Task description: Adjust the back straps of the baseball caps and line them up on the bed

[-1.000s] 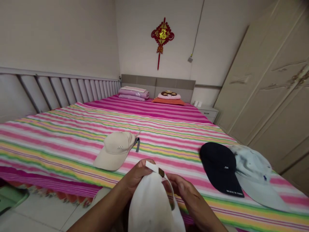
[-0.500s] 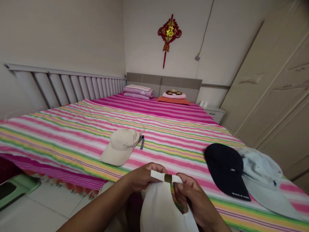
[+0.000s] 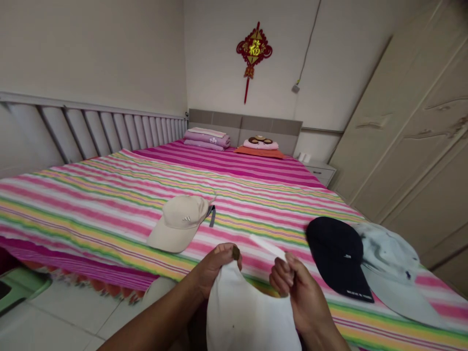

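Note:
A white cap hangs between my hands at the lower middle, its back opening facing up. My left hand pinches the cap's left back edge, where the brass-coloured buckle shows at the fingertips. My right hand is closed on the white strap, whose loose end points up and left, out of the buckle. On the bed to the left lies a beige cap with a dark strap at its back. To the right a black cap overlaps a pale grey-white cap.
A striped sheet covers the bed. Folded purple bedding and a pink folded item lie near the headboard. A white railing runs along the left. A green stool stands on the tiled floor. Wardrobe doors rise at the right.
The strap has come out of the buckle. My hands have moved apart, opening the back of the white cap. The view has shifted slightly; the other caps stay in place.

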A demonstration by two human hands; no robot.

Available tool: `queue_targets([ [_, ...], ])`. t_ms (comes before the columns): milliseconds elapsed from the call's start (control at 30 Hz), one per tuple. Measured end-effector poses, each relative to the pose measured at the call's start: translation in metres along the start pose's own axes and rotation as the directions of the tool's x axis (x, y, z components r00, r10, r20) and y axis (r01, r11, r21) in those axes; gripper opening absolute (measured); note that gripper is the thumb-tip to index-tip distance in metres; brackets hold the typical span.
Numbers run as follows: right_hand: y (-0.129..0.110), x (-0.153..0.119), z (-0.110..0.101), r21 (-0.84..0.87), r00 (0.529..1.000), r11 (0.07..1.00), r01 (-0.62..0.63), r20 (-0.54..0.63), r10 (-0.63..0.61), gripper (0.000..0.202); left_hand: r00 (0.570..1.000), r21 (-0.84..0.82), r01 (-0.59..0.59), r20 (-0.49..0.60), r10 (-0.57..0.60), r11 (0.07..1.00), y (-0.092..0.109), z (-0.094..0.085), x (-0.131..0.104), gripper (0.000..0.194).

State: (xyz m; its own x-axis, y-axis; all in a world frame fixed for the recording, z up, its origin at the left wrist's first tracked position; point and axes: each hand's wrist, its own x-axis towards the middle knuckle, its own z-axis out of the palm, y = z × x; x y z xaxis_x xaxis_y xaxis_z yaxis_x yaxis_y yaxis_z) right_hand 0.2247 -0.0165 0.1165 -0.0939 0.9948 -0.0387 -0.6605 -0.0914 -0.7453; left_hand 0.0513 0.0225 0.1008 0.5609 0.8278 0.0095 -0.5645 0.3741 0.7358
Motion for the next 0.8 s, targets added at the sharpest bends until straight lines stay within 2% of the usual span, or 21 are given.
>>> queue_targets([
  [67, -0.005, 0.003, -0.005, 0.028, 0.997, 0.999, 0.039, -0.065, -0.037, 0.031, 1.000, -0.039, -0.019, 0.007, 0.019, 0.999, 0.002, -0.004, 0.000, 0.025],
  [167, -0.010, 0.004, -0.010, 0.004, 0.995, 0.999, 0.045, -0.091, -0.045, 0.024, 1.000, -0.033, -0.022, -0.015, 0.021, 0.999, 0.007, -0.010, -0.002, 0.021],
  [267, -0.012, 0.002, -0.012, 0.027, 0.999, 0.999, -0.027, -0.029, 0.027, 0.022, 0.995, -0.026, 0.002, -0.098, -0.005, 1.000, 0.014, -0.013, -0.004, 0.018],
  [333, -0.013, 0.000, -0.012, 0.046, 0.990, 0.991, -0.123, 0.074, 0.119, 0.025, 0.985, -0.039, -0.004, -0.172, -0.003, 0.999, 0.017, -0.013, -0.005, 0.017],
  [400, -0.011, -0.002, -0.012, -0.011, 0.946, 0.966, -0.260, 0.200, 0.256, 0.042, 0.980, -0.019, -0.012, -0.197, 0.008, 1.000, 0.019, -0.011, -0.005, 0.017],
  [467, -0.007, -0.001, -0.011, -0.139, 0.863, 0.913, -0.383, 0.300, 0.407, 0.062, 0.984, 0.038, 0.026, -0.177, -0.019, 0.999, 0.020, -0.006, -0.004, 0.018],
  [533, 0.000, 0.000, -0.009, -0.263, 0.786, 0.861, -0.435, 0.355, 0.506, 0.055, 0.983, 0.087, 0.105, -0.158, -0.090, 0.991, 0.020, -0.003, -0.001, 0.021],
  [567, 0.004, 0.001, -0.007, -0.303, 0.771, 0.851, -0.429, 0.367, 0.520, 0.046, 0.981, 0.101, 0.143, -0.143, -0.127, 0.985, 0.020, -0.003, 0.000, 0.021],
  [633, 0.010, 0.002, -0.002, -0.331, 0.791, 0.863, -0.382, 0.367, 0.491, 0.030, 0.982, 0.107, 0.169, -0.103, -0.158, 0.980, 0.018, -0.008, 0.002, 0.019],
  [733, 0.012, 0.003, 0.005, -0.232, 0.875, 0.916, -0.328, 0.292, 0.387, 0.025, 0.991, 0.069, 0.134, -0.026, -0.133, 0.989, 0.008, -0.029, -0.002, 0.023],
  [800, 0.008, 0.003, 0.008, -0.116, 0.930, 0.947, -0.301, 0.186, 0.318, 0.026, 0.991, 0.036, 0.127, 0.028, -0.128, 0.991, -0.005, -0.046, -0.010, 0.031],
])
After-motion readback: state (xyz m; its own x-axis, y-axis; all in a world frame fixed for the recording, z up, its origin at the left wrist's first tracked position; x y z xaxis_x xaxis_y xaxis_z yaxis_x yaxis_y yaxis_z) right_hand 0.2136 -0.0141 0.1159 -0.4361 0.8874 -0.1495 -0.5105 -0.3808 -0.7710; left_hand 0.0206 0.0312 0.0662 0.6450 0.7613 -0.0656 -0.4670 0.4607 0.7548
